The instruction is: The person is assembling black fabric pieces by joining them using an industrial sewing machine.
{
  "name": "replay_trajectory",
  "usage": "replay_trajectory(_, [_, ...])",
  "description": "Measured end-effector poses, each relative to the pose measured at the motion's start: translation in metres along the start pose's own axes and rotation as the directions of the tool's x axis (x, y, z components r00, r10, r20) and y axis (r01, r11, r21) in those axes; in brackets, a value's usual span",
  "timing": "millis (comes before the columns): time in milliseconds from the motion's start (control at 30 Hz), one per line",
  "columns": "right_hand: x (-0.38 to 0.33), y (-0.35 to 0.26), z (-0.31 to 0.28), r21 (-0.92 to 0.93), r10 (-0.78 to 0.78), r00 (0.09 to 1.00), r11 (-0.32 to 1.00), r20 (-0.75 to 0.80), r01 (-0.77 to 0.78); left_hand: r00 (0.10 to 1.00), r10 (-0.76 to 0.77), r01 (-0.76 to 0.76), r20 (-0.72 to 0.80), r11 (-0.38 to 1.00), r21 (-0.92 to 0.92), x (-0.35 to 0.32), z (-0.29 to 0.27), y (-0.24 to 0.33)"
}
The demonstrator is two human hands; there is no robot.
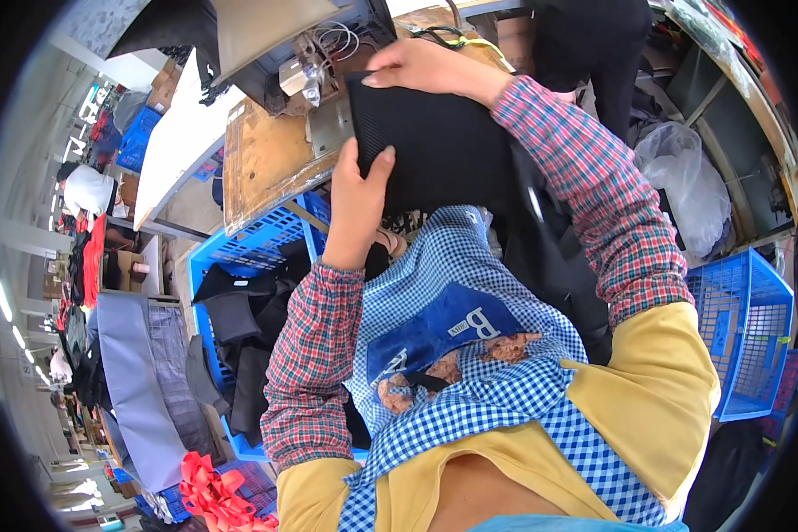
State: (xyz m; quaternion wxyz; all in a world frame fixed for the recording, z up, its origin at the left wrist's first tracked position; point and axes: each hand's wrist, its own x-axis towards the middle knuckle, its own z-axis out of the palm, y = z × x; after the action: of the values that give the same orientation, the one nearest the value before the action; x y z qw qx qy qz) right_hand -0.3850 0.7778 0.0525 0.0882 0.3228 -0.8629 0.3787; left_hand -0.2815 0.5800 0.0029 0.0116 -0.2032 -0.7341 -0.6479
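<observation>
A black fabric piece (443,146) with a ribbed strip near its left edge is held up in front of me, over the edge of a worn wooden sewing table (266,164). My left hand (360,191) grips its lower left edge, thumb on top and the other fingers partly hidden behind. At the top left corner, my right hand (430,66) is closed on the same fabric with thumb and fingers. Just left of the cloth is a metal plate (330,127) set in the table, beside the sewing machine (306,75), whose head is partly cut off.
To the left of my lap, a blue plastic crate (208,266) holds dark fabric pieces (239,315). Another blue crate (740,332) stands at the right, below a clear plastic bag (687,191). Red ribbon-like strips (217,496) lie lower left. Another person (585,44) in dark clothes is beyond the table.
</observation>
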Motion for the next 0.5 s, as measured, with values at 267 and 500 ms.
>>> replay_trajectory(267, [0.055, 0.042, 0.024, -0.066, -0.184, 0.978, 0.982, -0.102, 0.178, 0.993, -0.097, 0.084, -0.069, 0.982, -0.172, 0.036, -0.009, -0.028])
replay_trajectory(500, [0.070, 0.039, 0.034, -0.134, -0.143, 0.989, 0.981, -0.037, 0.137, 0.981, -0.176, 0.153, -0.087, 0.962, -0.227, 0.037, -0.020, -0.028])
